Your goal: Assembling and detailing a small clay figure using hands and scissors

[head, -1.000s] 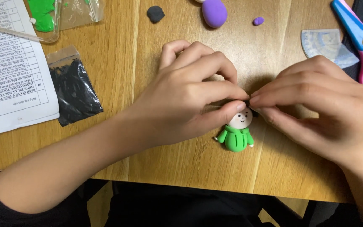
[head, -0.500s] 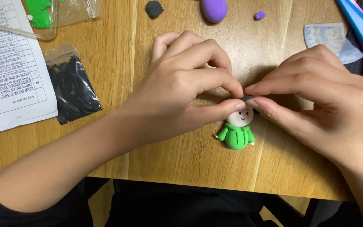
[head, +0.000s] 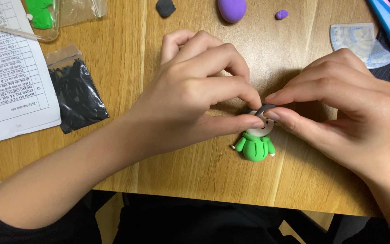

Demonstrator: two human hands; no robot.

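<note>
Clay figure (head: pixel 255 143) sits upright on the wooden table (head: pixel 195 180), near its front edge, w/ green body and arms done and a pale head w/ a small face already on. Judging by this, most of the build is finished; what's left looks like the hair: a thin dark grey clay strip (head: pixel 262 108) is only partly seated across the top of the head. Left hand (head: pixel 195 101) comes in from the figure's left, thumb and forefinger pressed together on the strip and head. Right hand (head: pixel 339 108) comes in from the figure's right, fingertips pinching the strip's other end, so the figure lies directly between and just below both sets of fingertips. Beyond the figure: purple clay lump (head: pixel 232 9), small dark clay bit (head: pixel 165 7) (spare material, prob.). Far left of it: black clay bag (head: pixel 75 95).
</note>
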